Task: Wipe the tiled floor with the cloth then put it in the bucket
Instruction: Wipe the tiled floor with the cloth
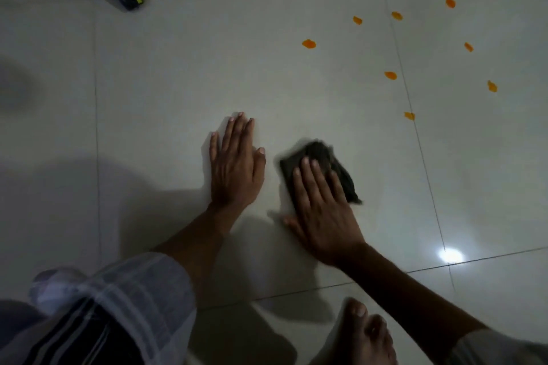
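I see my right hand (pixel 321 210) pressed flat on the dark cloth (pixel 326 166), my left hand (pixel 235 166) spread on the tiled floor (pixel 166 74) beside it.

— What is the person wearing?

— A pale, loose shirt. Well up the forearm behind the left hand (pixel 234 163), the left sleeve (pixel 142 290) ends in a wide opening. Its fabric is whitish and thin, crossed by faint grey check lines.

— And on the other side?

— Far back from the right hand (pixel 323 216), past a long bare forearm, only the edge of the right sleeve (pixel 489 347) shows, in the same pale colour.

— Anything darker?

— Under the left sleeve, further from the hands, there is a dark garment (pixel 83 335) with thin light stripes. Just behind the right wrist is a bare foot (pixel 367 332), its toenails visible.
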